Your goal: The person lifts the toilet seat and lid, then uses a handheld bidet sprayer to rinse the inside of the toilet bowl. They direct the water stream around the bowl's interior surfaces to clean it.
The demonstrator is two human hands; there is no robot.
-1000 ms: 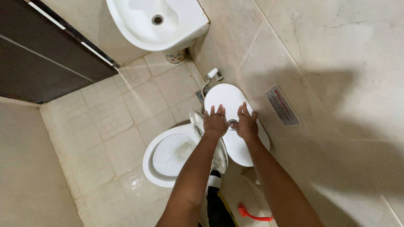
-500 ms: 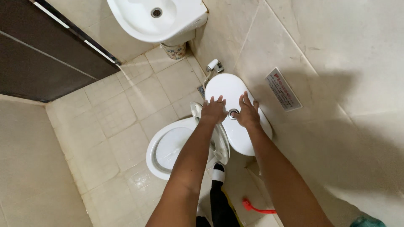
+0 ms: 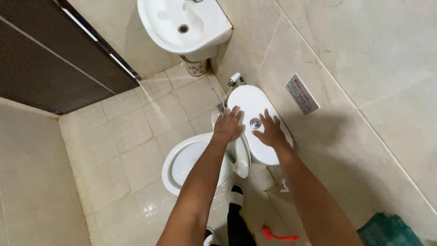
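I look down on a white toilet. Its oval cistern lid (image 3: 248, 102) lies against the tiled wall, with a round chrome flush button (image 3: 255, 123) in the middle. My left hand (image 3: 229, 125) rests flat on the lid's left edge, fingers spread. On the lid just right of the button lies my right hand (image 3: 270, 132), fingers apart too. Neither hand holds anything. The raised seat and cover (image 3: 240, 157) stand between the cistern and the open bowl (image 3: 186, 161).
A white washbasin (image 3: 182, 23) hangs above, with a small patterned bin (image 3: 196, 68) under it. A dark door (image 3: 50, 59) is at the left. A sign (image 3: 302, 94) is fixed to the wall. An orange-handled tool (image 3: 277, 235) and green cloth (image 3: 387, 230) lie low right.
The view has shifted, so the toilet and basin sit lower in the frame. Both hands stay on the cistern lid beside the flush button, fingers now more spread.
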